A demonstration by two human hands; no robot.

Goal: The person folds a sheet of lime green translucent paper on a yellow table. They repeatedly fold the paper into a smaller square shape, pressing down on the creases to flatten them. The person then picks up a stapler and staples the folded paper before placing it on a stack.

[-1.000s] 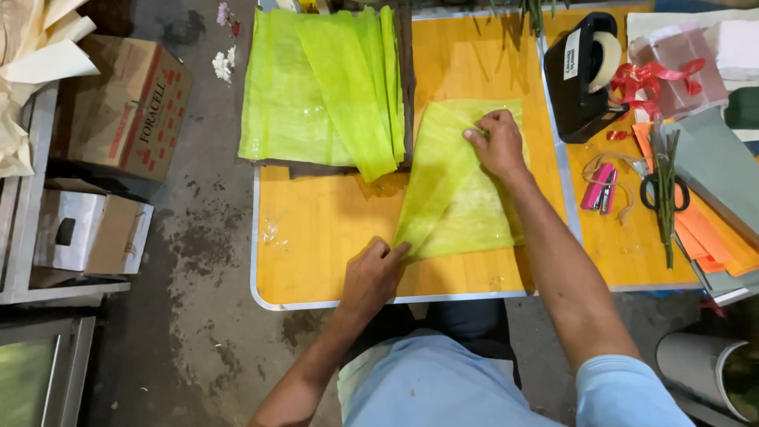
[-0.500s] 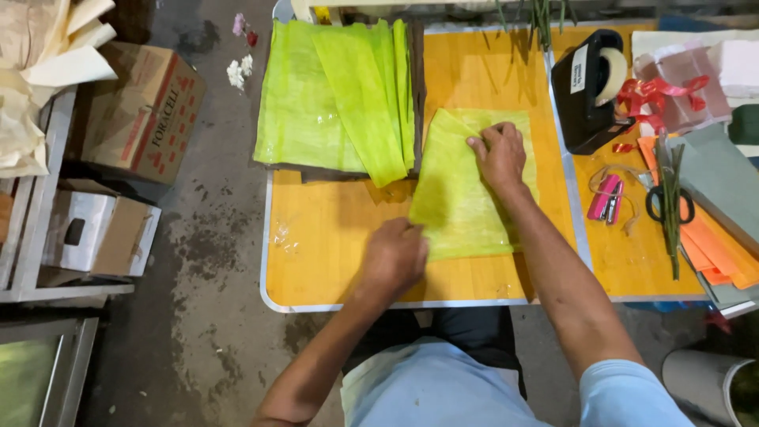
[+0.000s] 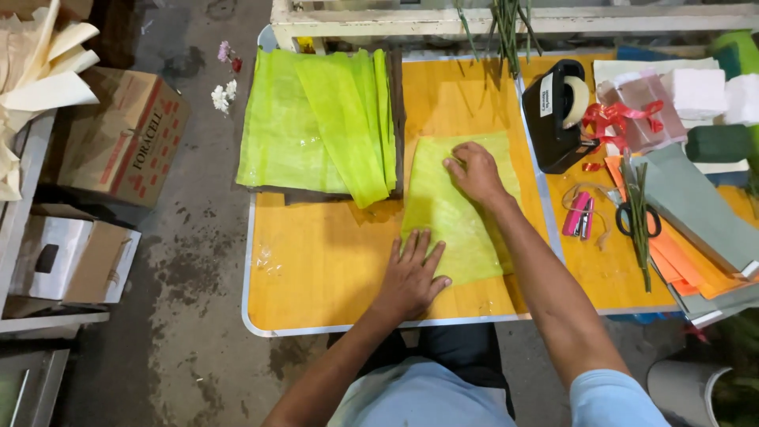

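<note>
A folded sheet of lime-green wrapping paper [image 3: 462, 213] lies flat on the orange table [image 3: 316, 269]. My left hand [image 3: 413, 273] presses palm down on its near left corner, fingers spread. My right hand [image 3: 474, 170] rests flat on its far edge, fingers together and bent a little. A stack of larger lime-green sheets [image 3: 320, 119] lies at the table's far left, overhanging the edge. Neither hand grips anything.
Right of the sheet stand a black tape dispenser [image 3: 557, 115], a pink stapler [image 3: 577, 213], black-handled scissors [image 3: 634, 217], green stems [image 3: 639, 229], red ribbon [image 3: 613, 119] and grey and orange paper sheets [image 3: 696, 205]. Cardboard boxes [image 3: 118, 142] sit on the floor at left.
My left hand moved from the sheet's near left edge onto its corner and now lies flat with fingers spread. The sheet lies flatter. My right hand stayed on the far edge.
</note>
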